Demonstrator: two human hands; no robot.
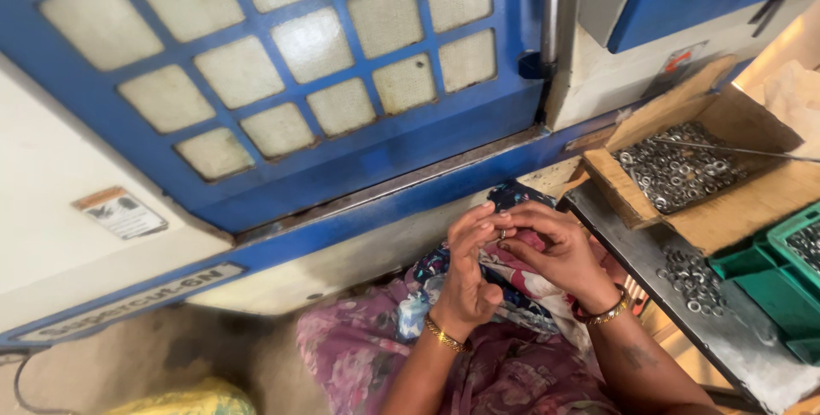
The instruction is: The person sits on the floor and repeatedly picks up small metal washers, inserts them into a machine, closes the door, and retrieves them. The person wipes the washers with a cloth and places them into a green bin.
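Note:
My two hands meet in front of me above my lap. My left hand and my right hand pinch a small metal ring between their fingertips. A gold bangle sits on my left wrist, and red and gold bangles on my right. Below the hands lies floral patterned cloth over my knees. To the right, a cardboard box holds a heap of several small metal rings, and more rings lie loose on a dark metal tray.
A big machine with a blue door and gridded window fills the view ahead. A green plastic crate with more rings stands at the right. A thin metal rod lies across the box. A yellow bag sits on the floor.

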